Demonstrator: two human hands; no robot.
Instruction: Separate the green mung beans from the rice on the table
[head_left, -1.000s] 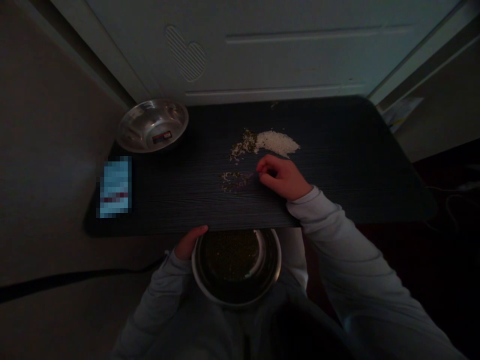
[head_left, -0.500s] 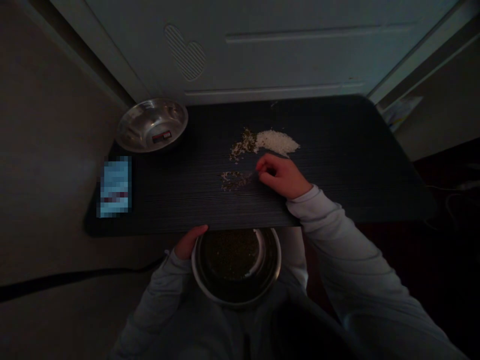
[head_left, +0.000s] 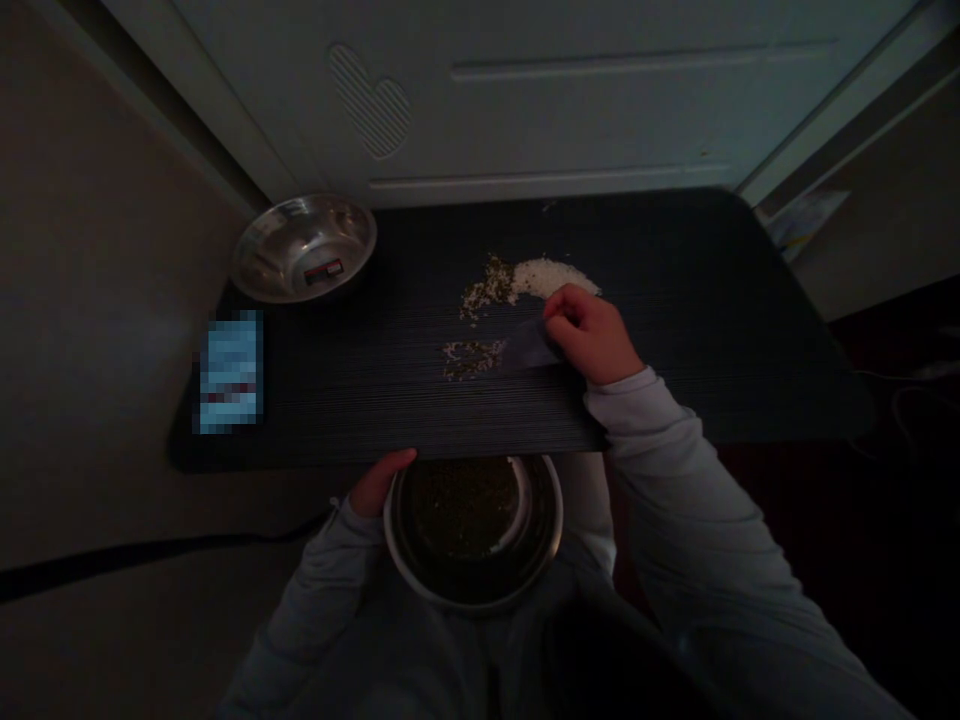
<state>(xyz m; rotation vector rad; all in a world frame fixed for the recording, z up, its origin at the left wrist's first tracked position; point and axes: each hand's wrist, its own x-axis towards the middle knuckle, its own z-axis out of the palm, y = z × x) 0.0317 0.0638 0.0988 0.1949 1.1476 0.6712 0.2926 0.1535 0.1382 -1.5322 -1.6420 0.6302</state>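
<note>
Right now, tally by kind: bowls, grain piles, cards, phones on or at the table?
Metal bowls: 2, an empty one at the table's far left corner and one holding dark grains at the near edge, left hand on its rim.
Grain piles: 3, white, mixed, small mixed.
Cards: 1, in the right hand.
Phones: 1.
Total: 7.

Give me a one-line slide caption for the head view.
Right hand holds a thin card beside grain piles on a dark table; left hand steadies a steel bowl.

A shiny empty bowl (head_left: 304,248) sits at the far left corner of the dark table (head_left: 750,330). A blurry blue box (head_left: 229,370) lies just in front of that bowl.
</note>
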